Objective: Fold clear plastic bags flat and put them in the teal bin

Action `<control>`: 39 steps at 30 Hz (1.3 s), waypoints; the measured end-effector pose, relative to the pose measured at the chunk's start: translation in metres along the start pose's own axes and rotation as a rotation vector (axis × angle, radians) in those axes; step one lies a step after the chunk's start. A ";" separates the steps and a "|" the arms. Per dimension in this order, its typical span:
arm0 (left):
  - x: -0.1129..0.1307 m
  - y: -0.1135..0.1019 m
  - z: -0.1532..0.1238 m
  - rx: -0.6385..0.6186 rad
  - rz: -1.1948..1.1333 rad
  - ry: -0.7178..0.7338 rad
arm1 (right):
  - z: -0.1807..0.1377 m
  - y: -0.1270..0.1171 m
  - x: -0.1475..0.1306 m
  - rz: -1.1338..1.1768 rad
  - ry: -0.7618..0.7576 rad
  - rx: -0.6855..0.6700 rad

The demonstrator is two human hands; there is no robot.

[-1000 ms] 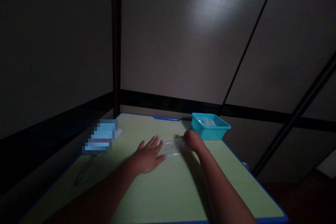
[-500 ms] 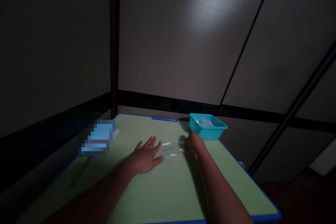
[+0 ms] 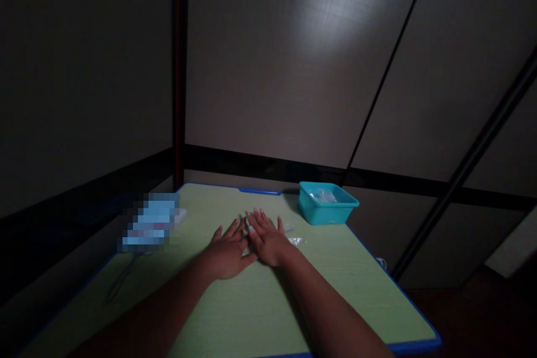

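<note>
My left hand (image 3: pixel 229 250) lies flat on the green table (image 3: pixel 260 302), fingers spread. Right beside it my right hand (image 3: pixel 266 239) also lies flat with stretched fingers, pressing down on a clear plastic bag (image 3: pixel 297 240). Only a small crumpled end of that bag shows past the right hand's edge; the bulk of it is hidden under the palm. The two hands touch at the fingers near the table's middle.
A teal plastic tub (image 3: pixel 327 203) with clear plastic inside stands at the table's far right corner. A blurred light-blue object (image 3: pixel 151 222) sits at the far left, with a thin cord (image 3: pixel 121 279) trailing from it. Dark wall panels surround the blue-edged table.
My right hand left the bag's right end, moved left and now lies flat over the bag beside my left hand. The left hand has barely moved.
</note>
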State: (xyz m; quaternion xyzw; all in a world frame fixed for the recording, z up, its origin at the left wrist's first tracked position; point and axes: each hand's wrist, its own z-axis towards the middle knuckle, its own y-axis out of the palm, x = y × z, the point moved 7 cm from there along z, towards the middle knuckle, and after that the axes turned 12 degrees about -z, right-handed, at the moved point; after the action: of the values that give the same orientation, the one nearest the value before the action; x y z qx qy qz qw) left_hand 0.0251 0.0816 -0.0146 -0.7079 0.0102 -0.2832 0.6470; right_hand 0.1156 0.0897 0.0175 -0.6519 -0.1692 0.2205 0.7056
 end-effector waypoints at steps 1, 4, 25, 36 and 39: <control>0.000 0.000 0.000 0.003 0.002 -0.001 | 0.000 0.003 0.000 0.002 0.005 -0.022; 0.000 0.000 0.001 0.014 -0.002 0.000 | 0.000 0.009 0.007 0.002 0.046 -0.068; -0.006 0.001 0.004 0.074 0.016 -0.046 | -0.004 0.040 0.102 -0.141 0.615 -0.173; -0.007 0.002 0.005 0.060 0.029 -0.056 | -0.002 0.009 0.078 -0.225 0.454 0.119; -0.006 0.001 0.005 0.067 0.035 -0.054 | 0.004 0.003 0.045 -0.172 0.210 0.137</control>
State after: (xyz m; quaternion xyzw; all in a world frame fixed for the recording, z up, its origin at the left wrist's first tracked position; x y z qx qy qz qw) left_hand 0.0221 0.0880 -0.0178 -0.6930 -0.0042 -0.2527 0.6751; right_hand 0.1510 0.1175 0.0124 -0.6046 -0.1343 0.1007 0.7787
